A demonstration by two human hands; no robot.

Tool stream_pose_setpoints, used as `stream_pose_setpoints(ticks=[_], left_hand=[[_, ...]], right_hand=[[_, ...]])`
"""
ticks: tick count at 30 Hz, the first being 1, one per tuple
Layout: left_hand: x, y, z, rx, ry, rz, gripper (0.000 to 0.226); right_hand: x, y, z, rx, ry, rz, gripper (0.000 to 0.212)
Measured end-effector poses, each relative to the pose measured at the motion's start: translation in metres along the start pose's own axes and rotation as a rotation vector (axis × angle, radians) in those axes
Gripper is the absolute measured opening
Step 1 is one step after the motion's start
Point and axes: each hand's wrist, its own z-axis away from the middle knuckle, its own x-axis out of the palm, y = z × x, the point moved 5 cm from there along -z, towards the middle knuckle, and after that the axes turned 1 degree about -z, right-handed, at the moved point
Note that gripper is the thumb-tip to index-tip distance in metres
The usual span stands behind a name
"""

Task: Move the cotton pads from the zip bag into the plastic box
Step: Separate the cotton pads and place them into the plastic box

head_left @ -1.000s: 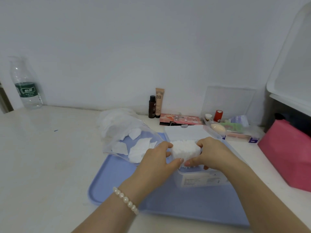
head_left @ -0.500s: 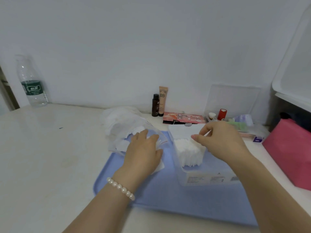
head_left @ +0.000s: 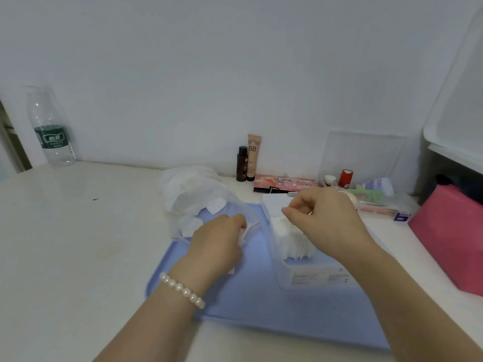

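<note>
White table (head_left: 78, 244) fills the view, wall behind it. Blue tray (head_left: 261, 304) sits at centre-bottom, the biggest item on it. Pink bag (head_left: 452, 236) at 3 o'clock of the tray, off its edge.

Zip bag (head_left: 198, 197), clear plastic, lies at 11 o'clock of the tray, mouth over the tray's far-left corner, rest on the table. Loose cotton pads (head_left: 215, 205) show through it.

Plastic box (head_left: 313, 276), clear, stands on the tray's right half, label on the near wall. A stack of pads (head_left: 290, 239) sits inside, fanned and poking above the rim. White lid (head_left: 273, 203) at 12 o'clock of the box.

Left hand (head_left: 219, 241), pearl bracelet (head_left: 183, 290) on the wrist, is at the bag's mouth, fingers curled down on a few white pads at the opening. Grip: holding pads, though the fingertips are hidden by the back of the hand.

Right hand (head_left: 326, 220) hovers over the box at its far side, thumb and forefinger brought together, other fingers curled. Cannot tell whether anything is pinched; nothing visible between the tips.

Water bottle (head_left: 51, 129) at 10 o'clock by the wall. Clear case (head_left: 363, 155) leans at the wall at 1 o'clock, small cosmetics in front of it. Pink palette (head_left: 285, 182) at 12 o'clock, flat. BB tube (head_left: 253, 158) and dark bottle (head_left: 241, 164) upright side by side, just left of the palette. Red roll (head_left: 345, 178) right of the palette.
</note>
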Motion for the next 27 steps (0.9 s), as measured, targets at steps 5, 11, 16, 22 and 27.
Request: stream_pose_setpoints(ticks=[5,11,16,22,27], left_hand=[[-0.032,-0.002,0.009,0.013,0.202,0.334,0.030],[-0.044,0.003,0.014,-0.011,0.168,1.137,0.021],[-0.031,0.017,0.016,-0.154,0.058,1.571,0.036],[-0.026,0.026,0.016,-0.136,-0.107,1.756,0.032],[-0.007,0.040,0.019,-0.260,-0.324,1.973,0.014]], right_hand=[[0.001,-0.005,0.003,-0.002,-0.016,-0.022,0.014],[0.004,-0.006,0.002,0.035,-0.018,-0.389,0.023],[0.007,-0.011,0.003,-0.006,-0.050,-0.570,0.010],[0.007,-0.003,-0.001,0.055,-0.106,-0.634,0.035],[-0.004,-0.006,0.001,-0.065,0.084,-0.260,0.031]])
